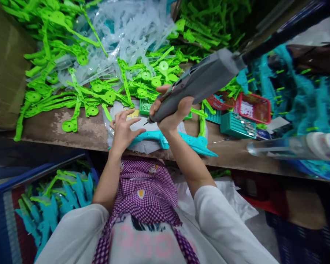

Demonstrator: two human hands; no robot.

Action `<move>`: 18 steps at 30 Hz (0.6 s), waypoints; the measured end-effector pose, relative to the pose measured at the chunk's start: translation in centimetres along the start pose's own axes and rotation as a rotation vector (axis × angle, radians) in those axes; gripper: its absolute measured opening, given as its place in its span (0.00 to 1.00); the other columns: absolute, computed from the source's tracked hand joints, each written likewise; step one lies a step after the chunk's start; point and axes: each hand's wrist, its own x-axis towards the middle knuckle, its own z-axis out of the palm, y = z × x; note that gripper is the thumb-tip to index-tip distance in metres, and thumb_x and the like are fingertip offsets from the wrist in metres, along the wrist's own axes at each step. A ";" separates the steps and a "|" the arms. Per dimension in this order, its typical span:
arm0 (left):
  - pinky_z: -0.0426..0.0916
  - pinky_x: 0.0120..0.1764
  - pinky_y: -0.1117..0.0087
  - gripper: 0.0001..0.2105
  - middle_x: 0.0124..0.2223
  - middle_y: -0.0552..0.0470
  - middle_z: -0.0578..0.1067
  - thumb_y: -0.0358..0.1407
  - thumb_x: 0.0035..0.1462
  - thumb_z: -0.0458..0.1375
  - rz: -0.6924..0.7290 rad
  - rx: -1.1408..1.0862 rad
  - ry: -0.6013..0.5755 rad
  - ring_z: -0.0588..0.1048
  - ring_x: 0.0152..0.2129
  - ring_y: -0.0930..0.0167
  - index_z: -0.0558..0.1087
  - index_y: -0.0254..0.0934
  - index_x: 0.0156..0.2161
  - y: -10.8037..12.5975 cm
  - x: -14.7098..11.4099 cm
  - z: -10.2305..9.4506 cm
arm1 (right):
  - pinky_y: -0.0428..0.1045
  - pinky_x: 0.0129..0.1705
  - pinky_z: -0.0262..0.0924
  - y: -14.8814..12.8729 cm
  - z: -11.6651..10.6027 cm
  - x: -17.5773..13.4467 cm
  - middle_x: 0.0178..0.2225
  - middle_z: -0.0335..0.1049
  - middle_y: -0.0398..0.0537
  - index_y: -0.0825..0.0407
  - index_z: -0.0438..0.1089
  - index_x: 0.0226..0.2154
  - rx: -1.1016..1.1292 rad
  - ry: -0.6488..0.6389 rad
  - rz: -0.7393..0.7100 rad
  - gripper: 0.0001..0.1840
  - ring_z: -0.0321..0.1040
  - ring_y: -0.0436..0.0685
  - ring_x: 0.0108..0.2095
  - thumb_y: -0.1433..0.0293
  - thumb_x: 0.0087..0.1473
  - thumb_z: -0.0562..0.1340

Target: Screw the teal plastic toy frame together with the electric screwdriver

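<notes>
My right hand (171,108) grips a grey electric screwdriver (200,82), its tip pointing down and left toward the bench. A dark cable runs from the tool's back end up to the right. My left hand (123,128) rests with fingers spread on a white cloth (143,146), pressing beside a teal plastic toy part (181,141) that lies across the bench front. A small green basket (145,106) stands just behind the screwdriver tip.
Heaps of bright green plastic parts (79,88) and clear plastic pieces (126,33) cover the wooden bench (85,132). A teal basket (236,124) and a red basket (254,108) stand at right. A bin with teal and green parts (52,205) sits at lower left.
</notes>
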 end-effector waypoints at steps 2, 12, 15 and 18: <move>0.58 0.56 0.50 0.08 0.57 0.49 0.72 0.41 0.50 0.68 0.021 -0.003 0.006 0.63 0.57 0.57 0.80 0.45 0.37 0.1 -0.7 0.8 | 0.48 0.17 0.50 0.1 -0.4 -0.4 0.14 0.53 0.36 0.46 0.68 0.33 -0.007 -0.025 0.016 0.39 0.57 0.50 0.14 0.30 0.41 0.52; 0.55 0.55 0.48 0.05 0.60 0.49 0.70 0.41 0.56 0.64 0.100 0.015 -0.017 0.66 0.57 0.56 0.79 0.44 0.32 0.2 -0.5 -0.5 | 0.48 0.17 0.54 0.0 -0.2 -0.6 0.15 0.56 0.36 0.47 0.68 0.32 0.017 -0.035 0.107 0.41 0.59 0.50 0.16 0.28 0.35 0.54; 0.55 0.56 0.47 0.07 0.62 0.47 0.67 0.43 0.54 0.65 0.110 0.042 -0.088 0.66 0.58 0.56 0.79 0.45 0.38 -1.0 -1.1 -1.0 | 0.47 0.17 0.53 0.0 0.0 -1.3 0.15 0.57 0.36 0.49 0.68 0.32 0.012 -0.025 0.132 0.41 0.58 0.49 0.15 0.29 0.37 0.54; 0.53 0.58 0.45 0.27 0.66 0.40 0.62 0.47 0.45 0.70 0.112 0.083 -0.216 0.65 0.59 0.52 0.74 0.44 0.51 -2.6 -2.4 -1.5 | 0.47 0.15 0.51 0.5 0.0 -2.4 0.14 0.55 0.35 0.49 0.68 0.30 0.002 -0.015 0.174 0.41 0.55 0.48 0.13 0.29 0.36 0.53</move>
